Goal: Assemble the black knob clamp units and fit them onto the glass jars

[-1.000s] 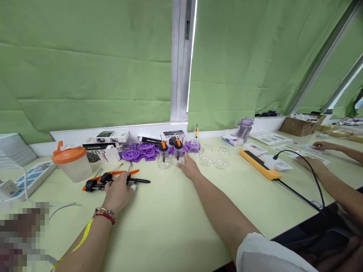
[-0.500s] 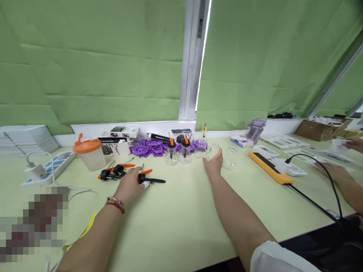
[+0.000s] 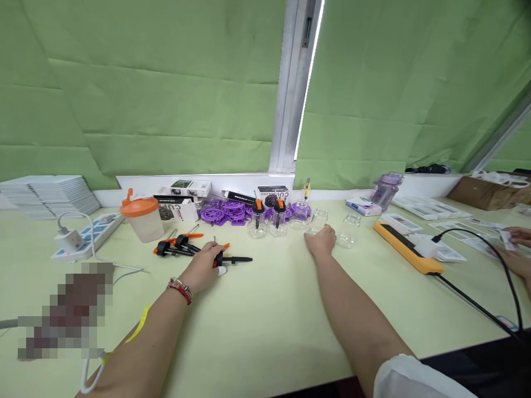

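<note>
My left hand (image 3: 204,267) is closed round a black-and-orange dispenser top (image 3: 234,259), its black stem pointing right above the table. More such tops (image 3: 177,247) lie just left of it. My right hand (image 3: 322,241) has its fingers curled round a clear glass bottle (image 3: 319,216), which is partly hidden behind the hand. To its right stands another clear glass bottle (image 3: 347,231). Between my hands, towards the back, two glass bottles (image 3: 257,228) stand upright with black-and-orange tops fitted. Close by, a further glass bottle (image 3: 301,219) has a yellow-and-black stick (image 3: 307,189) rising from it.
Purple plastic parts (image 3: 226,212) and cartons (image 3: 178,211) line the back. An orange-lidded cup (image 3: 143,221) and white power strip (image 3: 89,237) stand left. On the right are a yellow power strip (image 3: 406,249), a purple bottle (image 3: 386,192) and another person's hands (image 3: 516,257).
The camera view has shifted, moving everything slightly rightward in the picture. My right hand has drawn a little nearer along the bottle. My left hand stays on the dispenser top.
</note>
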Motion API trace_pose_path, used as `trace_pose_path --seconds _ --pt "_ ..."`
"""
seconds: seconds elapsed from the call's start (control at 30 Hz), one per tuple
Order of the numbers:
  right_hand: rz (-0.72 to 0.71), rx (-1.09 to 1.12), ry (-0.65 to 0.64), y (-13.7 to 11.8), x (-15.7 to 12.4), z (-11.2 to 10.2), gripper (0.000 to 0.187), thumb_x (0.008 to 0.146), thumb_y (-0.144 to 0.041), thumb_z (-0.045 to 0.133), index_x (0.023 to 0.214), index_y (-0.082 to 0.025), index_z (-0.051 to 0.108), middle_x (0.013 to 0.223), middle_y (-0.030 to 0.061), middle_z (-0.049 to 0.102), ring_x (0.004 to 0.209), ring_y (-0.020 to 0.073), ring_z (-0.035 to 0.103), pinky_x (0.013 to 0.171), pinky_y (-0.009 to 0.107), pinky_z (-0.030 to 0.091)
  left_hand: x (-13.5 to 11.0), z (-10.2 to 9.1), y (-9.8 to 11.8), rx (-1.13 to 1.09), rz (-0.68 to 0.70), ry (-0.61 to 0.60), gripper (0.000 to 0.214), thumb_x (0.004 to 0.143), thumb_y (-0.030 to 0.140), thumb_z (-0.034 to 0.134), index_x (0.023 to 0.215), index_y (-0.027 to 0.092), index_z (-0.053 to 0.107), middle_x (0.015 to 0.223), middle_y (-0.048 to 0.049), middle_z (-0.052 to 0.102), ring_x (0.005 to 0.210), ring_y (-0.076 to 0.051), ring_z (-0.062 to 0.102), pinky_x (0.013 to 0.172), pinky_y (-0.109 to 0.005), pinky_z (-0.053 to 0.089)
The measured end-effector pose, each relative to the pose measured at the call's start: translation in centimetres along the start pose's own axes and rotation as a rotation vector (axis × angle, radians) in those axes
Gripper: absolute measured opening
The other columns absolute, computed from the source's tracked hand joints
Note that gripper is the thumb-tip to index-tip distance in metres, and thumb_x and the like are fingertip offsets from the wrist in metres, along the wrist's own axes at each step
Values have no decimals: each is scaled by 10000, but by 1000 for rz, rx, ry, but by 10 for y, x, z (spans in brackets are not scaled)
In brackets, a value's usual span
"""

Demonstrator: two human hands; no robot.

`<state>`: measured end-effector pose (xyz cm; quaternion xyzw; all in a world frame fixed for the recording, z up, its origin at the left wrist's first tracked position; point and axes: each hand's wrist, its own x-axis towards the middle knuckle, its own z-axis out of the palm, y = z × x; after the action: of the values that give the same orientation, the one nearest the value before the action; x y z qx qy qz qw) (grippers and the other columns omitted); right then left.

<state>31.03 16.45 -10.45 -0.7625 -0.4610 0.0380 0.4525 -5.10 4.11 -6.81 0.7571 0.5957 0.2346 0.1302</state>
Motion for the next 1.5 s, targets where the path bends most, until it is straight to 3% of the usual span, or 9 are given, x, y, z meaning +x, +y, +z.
trace_pose_path --seconds 0.2,0.3,0.4,0.53,0.7,1.13,1.5 --pt "47 147 8 -16 -12 -18 787 627 -378 678 1292 -119 344 1287 201 461 1187 326 455 986 394 375 -1 1 11 -74 40 33 437 678 283 625 1104 195 591 1229 -96 492 1111 -263 537 1006 -391 415" --pt "-97 192 75 -29 -26 -31 772 634 -384 687 1278 -130 343 1293 181 440 1215 316 407 1019 411 336 -2 2 14 -107 95 40 417 691 275 619 1099 197 577 1240 -95 500 1153 -263 510 1032 -403 390" --pt "-349 198 54 -41 -45 -45 729 624 -345 711 1244 -155 378 1251 141 456 1200 290 398 1037 424 313 -1 5 13 -131 105 56 425 707 285 614 1116 187 556 1284 -106 476 1205 -267 472 1062 -416 356" --pt "-646 59 -198 -50 -68 -61 652 609 -183 690 1218 -215 461 1270 98 436 1225 280 358 1037 430 323 -1 8 10 -172 70 94 448 736 281 578 1169 181 524 1322 -113 429 1248 -260 428 1091 -423 314" --pt "-821 -145 -474 -51 -81 -66 739 562 29 533 1258 -217 487 1304 101 416 1249 275 333 1015 410 345 -2 5 12 -176 72 133 469 763 298 552 1211 169 502 1320 -124 429 1272 -251 397 1109 -424 279" --pt "-945 -29 -634 -64 -100 -67 749 601 -62 631 1315 -226 475 1327 97 418 1267 263 315 1052 414 327 -3 11 18 -207 141 87 521 766 291 580 1270 187 498 1344 -122 456 1305 -256 382 1113 -443 276" --pt "-936 60 -699 -72 -109 -69 776 603 -174 737 1326 -278 475 1314 80 435 1256 268 345 1039 437 345 -4 14 31 -224 188 87 484 766 309 602 1227 188 518 1301 -136 510 1256 -284 439 1074 -472 328"
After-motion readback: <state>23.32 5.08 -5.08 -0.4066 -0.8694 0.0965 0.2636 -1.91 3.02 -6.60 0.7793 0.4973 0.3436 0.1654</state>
